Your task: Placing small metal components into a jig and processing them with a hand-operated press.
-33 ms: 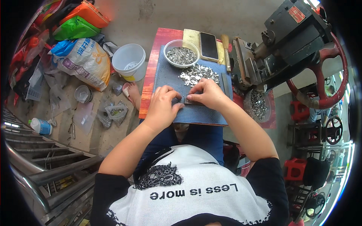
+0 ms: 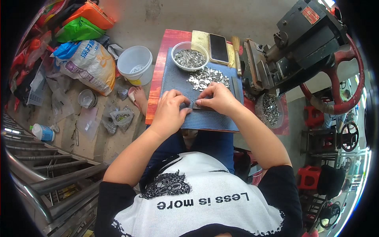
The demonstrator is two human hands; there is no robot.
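Note:
Both hands are close together over a blue textured mat (image 2: pixel 167 79) on a red wood-patterned board. My left hand (image 2: pixel 170 110) has curled fingers, its thumb and forefinger at the left end of a dark narrow bar (image 2: pixel 207 108). What it may hold is too small to make out. My right hand (image 2: pixel 218 99) pinches thumb to fingers at that same end, with any small piece hidden beneath. Just beyond lies a loose pile of small silvery metal pieces (image 2: pixel 207 78). Behind it a clear round bowl (image 2: pixel 190 44) holds many more of them.
A phone (image 2: pixel 218 48) and a brush (image 2: pixel 236 49) lie at the board's far right. Beside them stands a dark machine (image 2: pixel 304 37) with a red handwheel (image 2: pixel 360 65). A tub of metal pieces (image 2: pixel 271 110) sits below. On the left are a white bucket (image 2: pixel 136 59) and a sack (image 2: pixel 89 65).

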